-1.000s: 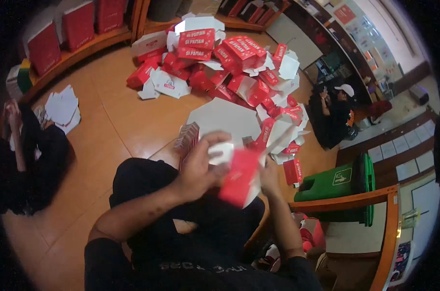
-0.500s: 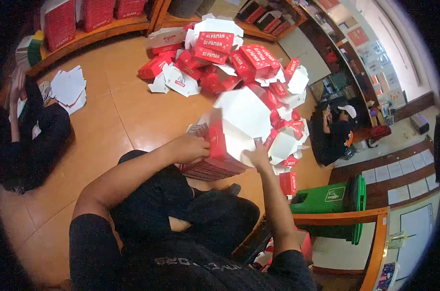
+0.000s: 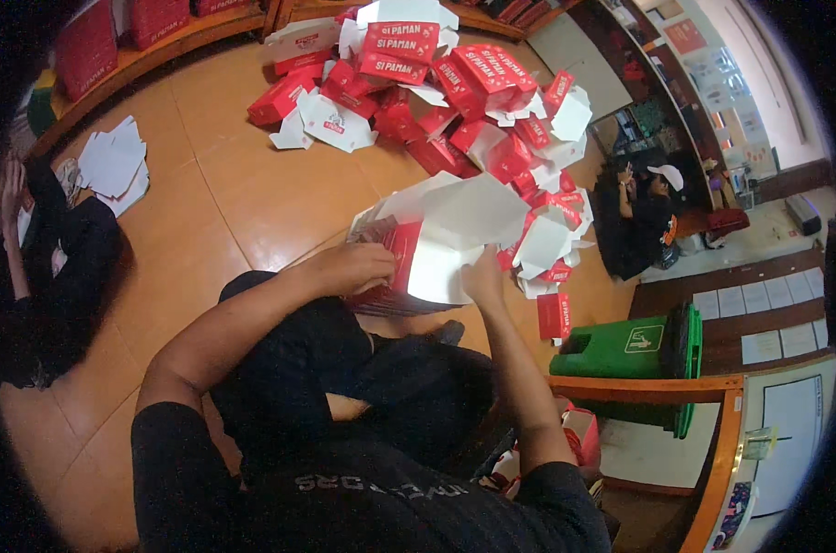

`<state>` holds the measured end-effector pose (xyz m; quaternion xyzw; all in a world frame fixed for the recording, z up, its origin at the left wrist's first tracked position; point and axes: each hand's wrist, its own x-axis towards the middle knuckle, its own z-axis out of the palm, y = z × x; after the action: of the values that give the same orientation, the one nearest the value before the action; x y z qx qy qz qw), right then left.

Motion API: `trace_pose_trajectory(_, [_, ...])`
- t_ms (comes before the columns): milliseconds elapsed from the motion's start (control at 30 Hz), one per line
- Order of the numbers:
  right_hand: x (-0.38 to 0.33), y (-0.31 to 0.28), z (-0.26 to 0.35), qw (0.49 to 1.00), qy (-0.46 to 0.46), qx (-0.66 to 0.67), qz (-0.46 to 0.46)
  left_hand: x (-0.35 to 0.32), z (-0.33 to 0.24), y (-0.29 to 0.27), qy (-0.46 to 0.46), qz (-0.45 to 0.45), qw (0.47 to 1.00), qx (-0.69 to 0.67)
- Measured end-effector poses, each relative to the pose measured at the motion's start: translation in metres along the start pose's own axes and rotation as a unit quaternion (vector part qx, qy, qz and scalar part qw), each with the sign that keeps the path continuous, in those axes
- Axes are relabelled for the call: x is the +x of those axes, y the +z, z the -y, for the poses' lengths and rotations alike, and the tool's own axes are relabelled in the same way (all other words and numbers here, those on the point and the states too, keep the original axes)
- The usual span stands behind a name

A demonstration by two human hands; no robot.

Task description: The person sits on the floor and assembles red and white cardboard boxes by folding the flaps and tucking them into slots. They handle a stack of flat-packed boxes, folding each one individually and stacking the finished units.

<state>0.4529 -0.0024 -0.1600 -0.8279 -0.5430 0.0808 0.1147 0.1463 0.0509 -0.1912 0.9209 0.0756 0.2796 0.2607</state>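
Note:
A partly folded red-and-white cardboard box (image 3: 441, 263) is in front of my legs, its white inside facing up and its large lid flap raised at the back. My left hand (image 3: 358, 267) is closed on the box's red left wall, fingers curled. At the opposite side, my right hand (image 3: 482, 278) pinches the edge of the white right panel. Beneath the box lies a stack of flat red cartons (image 3: 395, 301), mostly covered by the box and my left hand.
A large heap of folded red-and-white boxes (image 3: 492, 83) spreads beyond my hands. White sheets (image 3: 114, 166) lie on the tiled floor at left, beside a seated person in black (image 3: 58, 276). Another person (image 3: 653, 217) sits at far right. A green bin (image 3: 625, 350) stands by a wooden frame (image 3: 648, 388).
The box has come down a little onto the stack, and its inside has opened wider with the lid flap tipped back. Both hands stay on its sides. The view has shifted slightly.

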Motion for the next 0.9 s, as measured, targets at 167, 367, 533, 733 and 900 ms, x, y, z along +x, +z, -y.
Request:
trace_pose_trajectory(167, [-0.015,-0.01,0.01,0.997,0.011,0.021,-0.075,0.002,0.003,0.004,0.022,-0.021,0.999,-0.019])
trace_pose_trajectory(367, [-0.046,-0.037,0.098,0.99,-0.035,0.135,-0.01,0.004,-0.001,-0.01,0.03,0.016,0.999,-0.019])
trace_pose_trajectory(533, [-0.036,-0.018,0.129,0.986,-0.144,0.075,0.032,0.013,-0.001,-0.009,0.025,0.075,0.993,0.093])
trace_pose_trajectory(733, [-0.018,-0.015,0.13,0.984,-0.159,0.041,0.072,0.024,0.012,-0.007,-0.011,-0.019,0.967,0.253])
trace_pose_trajectory(900, [0.0,0.001,0.119,0.973,-0.184,0.011,0.138,0.026,0.016,0.001,0.0,-0.039,0.968,0.249])
